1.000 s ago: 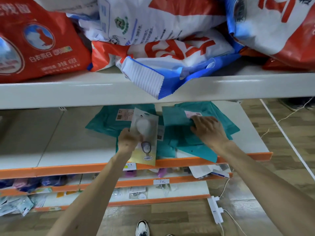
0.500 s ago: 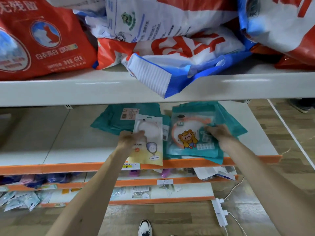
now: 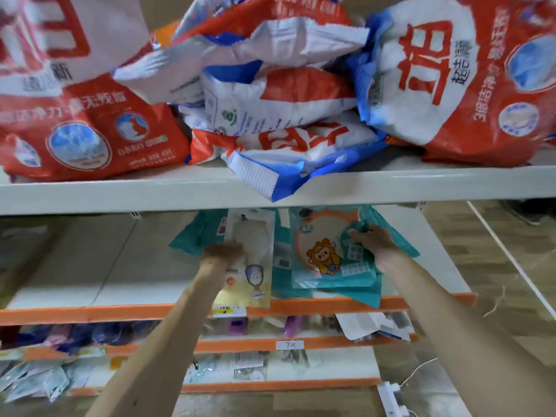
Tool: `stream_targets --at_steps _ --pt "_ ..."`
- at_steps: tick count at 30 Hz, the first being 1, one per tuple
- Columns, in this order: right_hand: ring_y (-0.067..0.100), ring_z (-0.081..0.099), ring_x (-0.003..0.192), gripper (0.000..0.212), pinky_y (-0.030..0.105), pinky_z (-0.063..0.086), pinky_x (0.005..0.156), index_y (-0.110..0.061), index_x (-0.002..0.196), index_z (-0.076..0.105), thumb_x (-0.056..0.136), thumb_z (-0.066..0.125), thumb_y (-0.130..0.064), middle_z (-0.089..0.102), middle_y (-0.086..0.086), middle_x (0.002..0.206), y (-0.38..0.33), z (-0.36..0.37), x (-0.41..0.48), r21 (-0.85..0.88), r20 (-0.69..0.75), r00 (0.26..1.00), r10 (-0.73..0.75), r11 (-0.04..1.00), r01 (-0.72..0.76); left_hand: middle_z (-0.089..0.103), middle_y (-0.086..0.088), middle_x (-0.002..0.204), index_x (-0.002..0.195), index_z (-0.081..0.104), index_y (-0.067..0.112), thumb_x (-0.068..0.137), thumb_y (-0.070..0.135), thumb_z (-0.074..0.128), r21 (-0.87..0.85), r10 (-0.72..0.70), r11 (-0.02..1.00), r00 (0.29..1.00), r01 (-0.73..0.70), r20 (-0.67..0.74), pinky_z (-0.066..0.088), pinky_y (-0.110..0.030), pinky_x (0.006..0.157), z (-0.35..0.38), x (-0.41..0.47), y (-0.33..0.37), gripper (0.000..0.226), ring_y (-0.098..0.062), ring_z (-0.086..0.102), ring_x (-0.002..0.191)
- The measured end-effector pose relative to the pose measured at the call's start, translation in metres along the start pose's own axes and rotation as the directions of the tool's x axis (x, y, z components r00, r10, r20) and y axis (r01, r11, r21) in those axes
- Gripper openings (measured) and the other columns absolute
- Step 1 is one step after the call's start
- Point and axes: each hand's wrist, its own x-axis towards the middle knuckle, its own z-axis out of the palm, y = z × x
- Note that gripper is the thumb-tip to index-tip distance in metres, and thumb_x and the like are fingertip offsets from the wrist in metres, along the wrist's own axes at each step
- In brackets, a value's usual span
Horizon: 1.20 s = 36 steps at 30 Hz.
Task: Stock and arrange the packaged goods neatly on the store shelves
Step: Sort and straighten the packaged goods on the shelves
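Left hand: fingers curled round one pale packet, blurred.
Right hand: fingers pinching one cartoon packet, centre frame.
Teal packets: at least two, on middle shelf.

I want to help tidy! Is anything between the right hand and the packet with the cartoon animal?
Nothing visible. The right hand grips the cartoon packet at its right side; it lies on teal packets on the orange-edged shelf. The left hand holds a yellow packet beside it.
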Motion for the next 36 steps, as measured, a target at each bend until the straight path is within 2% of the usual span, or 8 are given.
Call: stream_targets --at_steps 3,7,11,17,22,25,28,36 --pt "0.022 0.066 0.075 0.011 0.031 0.054 0.063 -0.009 0.102 0.065 0.092 0.064 -0.01 0.07 0.012 0.092 -0.02 0.012 -0.012 0.043 0.083 0.996 -0.033 0.999 0.03 0.058 -0.003 0.081 0.072 0.051 0.017 0.085 0.014 0.072 -0.254 0.04 0.966 0.999 -0.042 -0.009 0.045 -0.024 0.061 -0.027 -0.009 0.004 0.025 -0.019 0.053 0.072" --pt "0.025 0.068 0.075 0.019 0.029 0.054 0.06 -0.002 0.108 0.066 0.09 0.065 -0.006 0.071 0.018 0.098 -0.041 0.05 -0.029 0.049 0.215 0.973 -0.083 0.996 0.074 0.065 0.004 0.058 0.072 0.061 0.016 0.081 0.002 0.073 -0.51 0.026 0.856 0.993 -0.082 -0.115 0.043 -0.013 0.04 -0.076 -0.02 -0.01 0.021 -0.014 0.054 0.063" --pt "0.027 0.068 0.086 0.022 0.037 0.056 0.075 -0.002 0.109 0.067 0.088 0.068 -0.007 0.071 0.016 0.103 -0.053 0.114 -0.055 -0.043 0.328 0.934 -0.138 0.986 0.16 0.06 -0.009 0.064 0.082 0.07 0.002 0.078 0.006 0.076 -0.505 -0.036 0.86 0.981 -0.067 -0.191 0.039 -0.022 0.042 -0.14 -0.02 -0.049 0.008 -0.02 0.051 0.055" --pt "0.014 0.065 0.054 0.01 0.023 0.052 0.047 -0.007 0.099 0.066 0.089 0.068 -0.007 0.071 0.004 0.067 -0.064 0.233 -0.103 -0.05 0.408 0.91 -0.071 0.994 0.1 0.054 -0.007 0.064 0.078 0.066 0.005 0.082 0.023 0.077 -0.496 -0.114 0.868 0.959 -0.032 -0.261 0.04 -0.025 0.047 -0.243 -0.022 -0.129 0.022 -0.021 0.05 0.055" --pt "0.025 0.068 0.081 0.016 0.032 0.059 0.07 -0.006 0.101 0.067 0.086 0.071 -0.008 0.071 0.011 0.093 -0.052 0.339 -0.151 -0.013 0.486 0.874 -0.016 1.0 0.026 0.061 -0.009 0.068 0.077 0.067 0.002 0.08 0.019 0.078 -0.567 -0.2 0.824 0.925 -0.019 -0.322 0.047 -0.035 0.061 -0.318 -0.012 -0.216 0.021 -0.023 0.056 0.059" --pt "0.032 0.066 0.094 0.027 0.048 0.052 0.094 -0.006 0.11 0.064 0.084 0.073 -0.008 0.07 0.016 0.102 -0.042 0.398 -0.173 -0.043 0.489 0.872 0.038 0.999 -0.019 0.061 -0.009 0.067 0.079 0.068 -0.001 0.081 0.019 0.078 -0.596 -0.23 0.803 0.927 0.008 -0.297 0.045 -0.029 0.052 -0.362 -0.003 -0.257 0.022 -0.021 0.054 0.054" --pt "0.031 0.067 0.091 0.024 0.05 0.052 0.092 -0.007 0.107 0.062 0.085 0.072 -0.009 0.07 0.014 0.096 -0.042 0.448 -0.192 -0.07 0.467 0.883 0.051 0.997 -0.02 0.058 -0.004 0.055 0.078 0.069 -0.003 0.081 0.019 0.077 -0.617 -0.251 0.787 0.925 0.022 -0.287 0.039 -0.021 0.038 -0.407 0.005 -0.282 0.023 -0.016 0.048 0.04" --pt "0.031 0.069 0.089 0.012 0.05 0.055 0.088 -0.013 0.095 0.06 0.088 0.07 -0.011 0.07 0.014 0.094 -0.081 0.546 -0.252 -0.052 0.487 0.874 0.0 0.998 0.029 0.062 -0.005 0.057 0.074 0.069 0.003 0.082 0.024 0.076 -0.623 -0.234 0.782 0.918 -0.018 -0.32 0.037 -0.021 0.037 -0.502 0.019 -0.308 0.024 -0.014 0.05 0.038"
